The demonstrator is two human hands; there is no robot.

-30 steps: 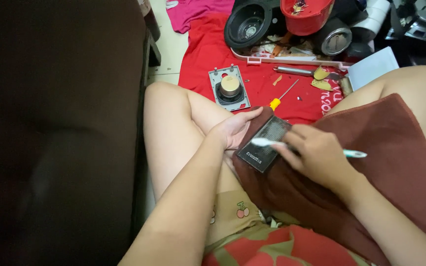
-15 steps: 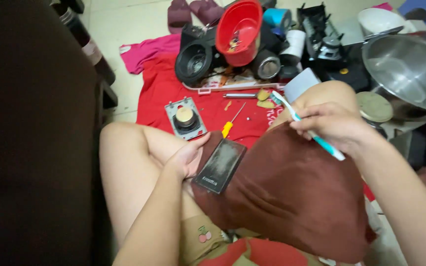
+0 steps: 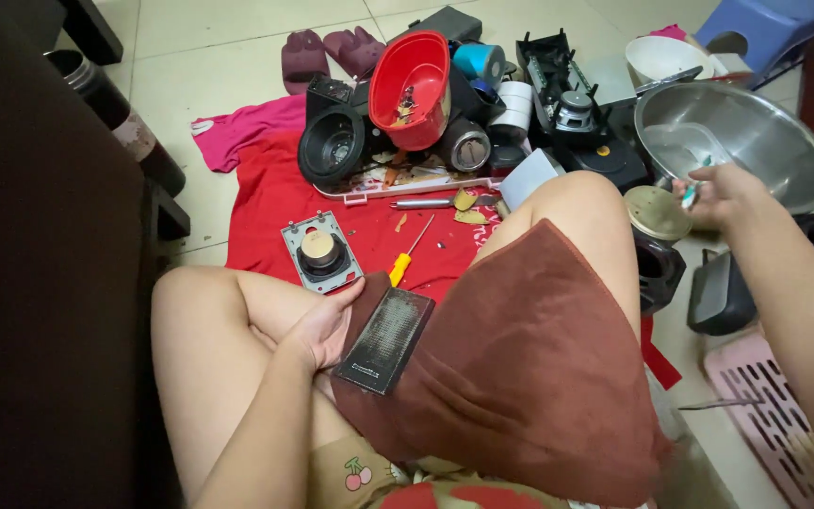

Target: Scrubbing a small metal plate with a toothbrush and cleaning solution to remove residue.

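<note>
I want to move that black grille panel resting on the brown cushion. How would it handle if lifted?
The black grille panel looks thin and flat, so probably light and fairly stiff. It lies on the sloping brown cushion, steadied by the left hand, so it may slide once released. Its mesh face might dent.

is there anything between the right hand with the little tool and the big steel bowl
Nothing visible. The right hand, gripping a thin teal-tipped tool, is already at the near rim of the steel bowl, with no object between them. The round tan disc lies lower and beside the hand, out of the way.
</note>
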